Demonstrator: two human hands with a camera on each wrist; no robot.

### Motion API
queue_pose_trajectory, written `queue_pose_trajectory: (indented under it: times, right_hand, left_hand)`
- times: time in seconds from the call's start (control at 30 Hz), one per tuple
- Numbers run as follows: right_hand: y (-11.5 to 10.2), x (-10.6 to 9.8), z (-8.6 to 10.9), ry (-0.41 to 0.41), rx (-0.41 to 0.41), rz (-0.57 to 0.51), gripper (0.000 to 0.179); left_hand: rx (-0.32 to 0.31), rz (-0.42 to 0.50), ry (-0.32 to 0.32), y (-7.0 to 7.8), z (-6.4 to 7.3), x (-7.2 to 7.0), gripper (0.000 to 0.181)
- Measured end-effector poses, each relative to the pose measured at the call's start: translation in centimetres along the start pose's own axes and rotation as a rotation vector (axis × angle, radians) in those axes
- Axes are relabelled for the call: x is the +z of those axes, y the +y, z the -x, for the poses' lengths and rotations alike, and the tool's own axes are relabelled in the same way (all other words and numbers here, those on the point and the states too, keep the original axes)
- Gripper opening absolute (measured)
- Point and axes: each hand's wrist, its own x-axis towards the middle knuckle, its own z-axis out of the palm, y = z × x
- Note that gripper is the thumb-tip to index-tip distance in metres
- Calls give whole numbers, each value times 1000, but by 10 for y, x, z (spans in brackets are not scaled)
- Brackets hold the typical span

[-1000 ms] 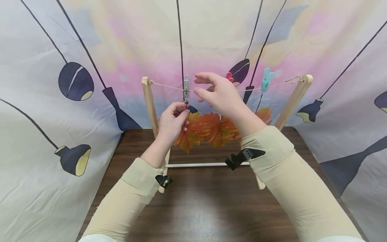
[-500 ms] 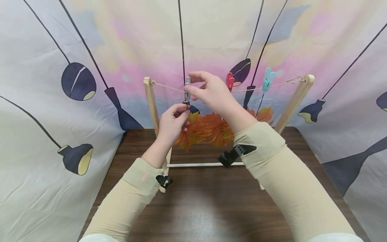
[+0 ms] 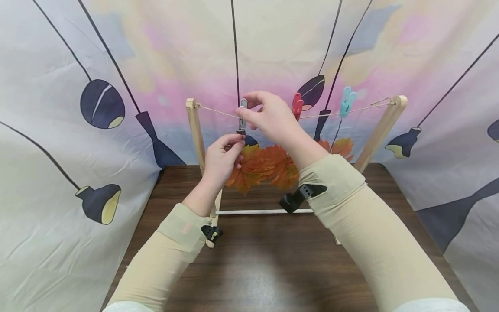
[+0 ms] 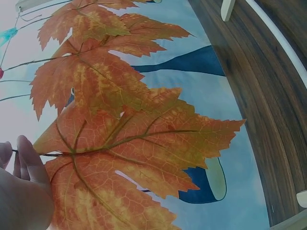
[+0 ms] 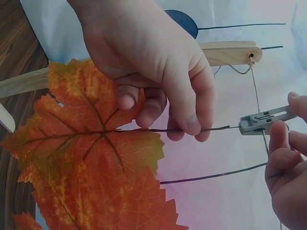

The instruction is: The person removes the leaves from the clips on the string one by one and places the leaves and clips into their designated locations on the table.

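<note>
An orange artificial maple leaf [image 5: 81, 139] hangs by its thin dark stem [image 5: 160, 130], which my left hand [image 3: 221, 158] pinches between thumb and forefinger. The stem's free end points at the nose of a grey clothespin [image 5: 249, 124], close to it in the right wrist view. That clothespin sits on the string [image 5: 256, 91], tilted along the stem's line. With thumb and fingers, my right hand [image 3: 274, 119] holds the clothespin's handle end. In the left wrist view, the leaf [image 4: 129, 148] spreads beside the left fingers.
The string runs between two wooden posts [image 3: 196, 130] joined low by a white rod [image 3: 265, 212]. A red clothespin [image 3: 297, 106] and a light blue clothespin [image 3: 347, 102] are further right on it, with more orange leaves [image 3: 341, 148] below. Behind stands a printed cloth [image 3: 156, 43]; beneath is a dark wooden table [image 3: 257, 260].
My right hand has moved left and slightly down onto the grey clothespin and now holds it. The red clothespin has come into fuller view. My left hand keeps its pinch on the stem.
</note>
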Motion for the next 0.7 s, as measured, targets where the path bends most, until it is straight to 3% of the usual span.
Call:
queue_pose_trajectory:
  times: [0.7]
  right_hand:
    - [5, -3, 2, 71, -95, -15, 20]
  left_hand:
    - [-7, -16, 15, 4, -4, 3, 20]
